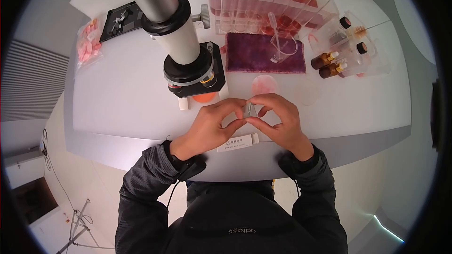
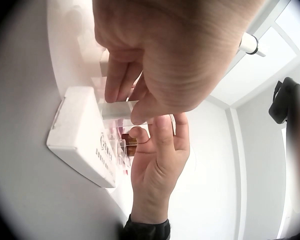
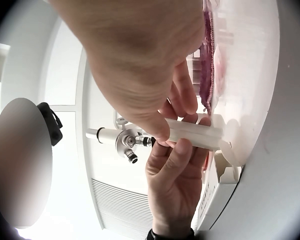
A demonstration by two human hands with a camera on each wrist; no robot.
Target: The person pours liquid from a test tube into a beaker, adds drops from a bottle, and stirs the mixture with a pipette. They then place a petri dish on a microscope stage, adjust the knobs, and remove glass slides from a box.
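A small clear, flat rectangular case (image 1: 249, 109) is held between the two hands, just above the near part of the table. My left hand (image 1: 211, 124) pinches its left side between thumb and fingers. On the other side my right hand (image 1: 281, 120) grips it with thumb and forefinger. In the right wrist view the case (image 3: 195, 134) looks translucent and whitish; its contents do not show clearly. A white printed carton (image 1: 235, 144) lies just below the hands, and in the right wrist view its end flap stands open.
A microscope (image 1: 181, 47) stands at left, near an orange disc (image 1: 205, 97). Behind the hands lie a pink disc (image 1: 264, 85) and a purple cloth (image 1: 245, 51) with a beaker (image 1: 284, 49). Test tubes (image 1: 249, 7) stand at the back; brown dropper bottles (image 1: 329, 69) are at right.
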